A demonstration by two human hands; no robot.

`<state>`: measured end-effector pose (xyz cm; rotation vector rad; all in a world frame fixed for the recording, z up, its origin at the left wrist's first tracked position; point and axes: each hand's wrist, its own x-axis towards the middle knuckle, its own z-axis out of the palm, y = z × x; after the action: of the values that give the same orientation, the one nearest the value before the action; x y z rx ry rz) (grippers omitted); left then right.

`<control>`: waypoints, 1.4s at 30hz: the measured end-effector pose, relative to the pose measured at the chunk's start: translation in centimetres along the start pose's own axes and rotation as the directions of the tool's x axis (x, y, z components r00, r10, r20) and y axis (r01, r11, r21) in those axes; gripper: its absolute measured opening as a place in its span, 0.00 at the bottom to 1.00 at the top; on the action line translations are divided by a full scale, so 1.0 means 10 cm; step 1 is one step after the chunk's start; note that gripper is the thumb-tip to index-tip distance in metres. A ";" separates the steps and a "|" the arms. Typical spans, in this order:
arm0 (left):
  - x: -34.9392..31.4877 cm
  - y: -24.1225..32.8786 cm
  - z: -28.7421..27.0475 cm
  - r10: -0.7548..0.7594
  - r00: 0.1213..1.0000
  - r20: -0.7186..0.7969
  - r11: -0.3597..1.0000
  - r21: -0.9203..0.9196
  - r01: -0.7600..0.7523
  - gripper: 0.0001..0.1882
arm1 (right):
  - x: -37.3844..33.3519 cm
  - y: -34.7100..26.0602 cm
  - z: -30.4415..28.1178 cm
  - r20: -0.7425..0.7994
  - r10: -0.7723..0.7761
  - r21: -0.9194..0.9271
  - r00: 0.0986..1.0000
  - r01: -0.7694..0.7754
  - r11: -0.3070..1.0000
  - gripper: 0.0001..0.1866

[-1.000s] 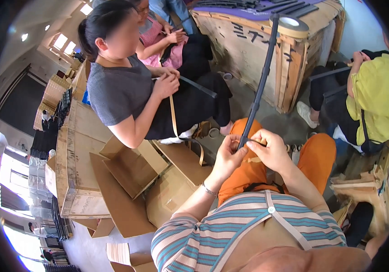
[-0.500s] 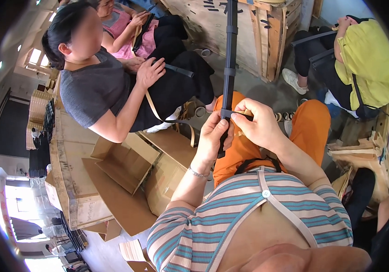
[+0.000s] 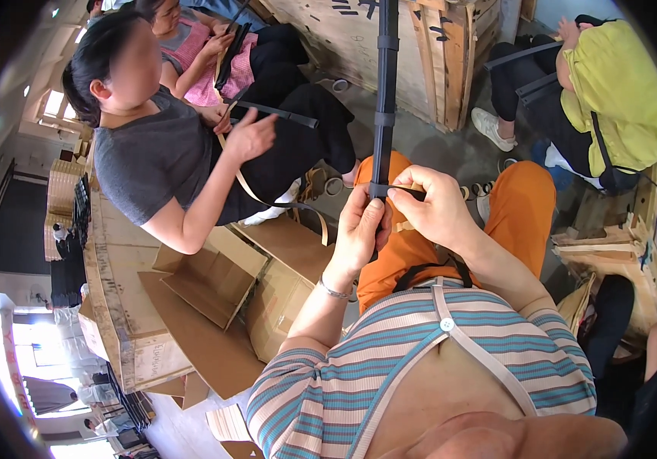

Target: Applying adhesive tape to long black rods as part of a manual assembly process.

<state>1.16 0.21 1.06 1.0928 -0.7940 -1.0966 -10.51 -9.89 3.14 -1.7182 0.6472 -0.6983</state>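
A long, dark bar (image 3: 383,84), perhaps a bundle of thin strips, runs upright through the middle of the view, with several black bands wrapped around it. Near its lower end my left hand (image 3: 361,229) is closed around it, thumb on the front. My right hand (image 3: 442,208) pinches a short black strip (image 3: 405,188), tan on one side, just right of the bar. This strip joins the band at the top of my left hand. My right fingertips partly hide the strip's far end.
An opened cardboard box (image 3: 214,291) lies to my left, beside a large wooden crate (image 3: 130,306). Another wooden crate (image 3: 390,61) stands ahead. Co-workers sit at left and right; the nearest, in a grey shirt (image 3: 152,149), holds a dark bar (image 3: 286,113) and tan-backed tape.
My hands stay almost in place, the right one still pinching the strip by the bar. The grey-shirted co-worker's hand has lifted off their bar.
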 end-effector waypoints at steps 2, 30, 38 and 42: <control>-0.01 0.00 0.02 -0.018 1.000 -0.015 0.999 -0.039 0.018 0.09 | 0.01 0.00 -0.01 0.006 0.003 -0.006 1.000 -0.003 1.000 0.05; 0.21 0.23 0.11 0.150 0.988 -0.023 0.984 -0.097 -0.152 0.21 | -0.12 0.04 -1.44 0.096 0.074 0.446 0.993 -0.109 0.889 0.05; 0.06 0.05 0.06 -0.043 0.993 -0.111 0.966 -0.258 0.013 0.18 | -0.84 -0.05 -2.36 -0.372 -0.630 0.870 0.681 0.493 0.020 0.13; 0.08 -0.04 0.17 -0.145 0.978 -0.150 0.969 -0.220 0.110 0.14 | -0.52 0.32 -1.62 -0.008 -0.255 0.911 0.967 0.112 0.396 0.07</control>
<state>-0.23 -1.07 1.15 1.0501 -0.4698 -1.1539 -26.19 -17.34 2.74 -0.7547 -0.1012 -0.8595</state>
